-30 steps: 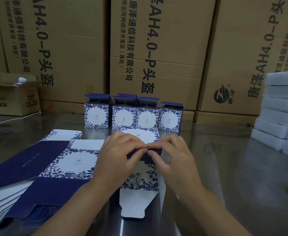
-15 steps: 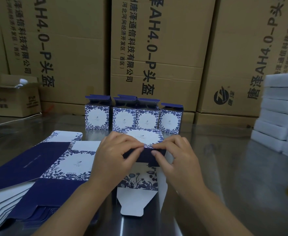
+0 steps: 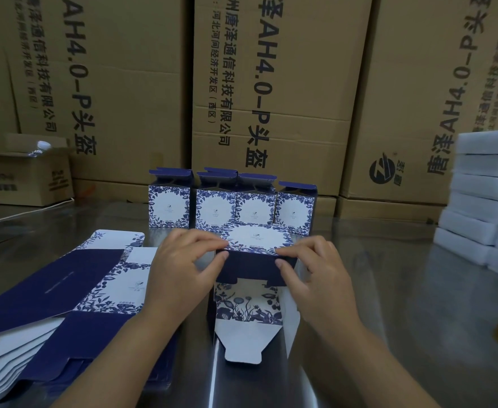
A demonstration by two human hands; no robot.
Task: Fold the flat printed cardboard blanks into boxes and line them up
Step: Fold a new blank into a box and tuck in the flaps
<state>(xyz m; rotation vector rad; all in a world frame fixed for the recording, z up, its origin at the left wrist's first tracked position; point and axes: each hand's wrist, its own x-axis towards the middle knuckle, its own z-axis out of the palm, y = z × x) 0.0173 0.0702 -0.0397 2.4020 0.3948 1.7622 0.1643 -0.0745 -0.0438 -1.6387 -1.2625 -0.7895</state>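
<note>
Head view: looks down at a shiny table [image 3: 389,290].
Box [image 3: 255,262]: half folded, blue and white, it sits on the table in the middle. Its white end flap lies open toward the person.
Left hand [image 3: 183,266]: grips the left end of the box, thumb on the dark blue side, fingers on top.
Right hand [image 3: 315,275]: grips the right end of the box the same way.
Row [image 3: 216,212]: four folded boxes stand just behind the box, side by side, top flaps up.
Blanks [image 3: 65,290]: a flat pile lies left of the box.
Cartons [image 3: 271,83]: big brown ones stand far behind the box.
White blocks [image 3: 483,201]: piled up far right of the box.
</note>
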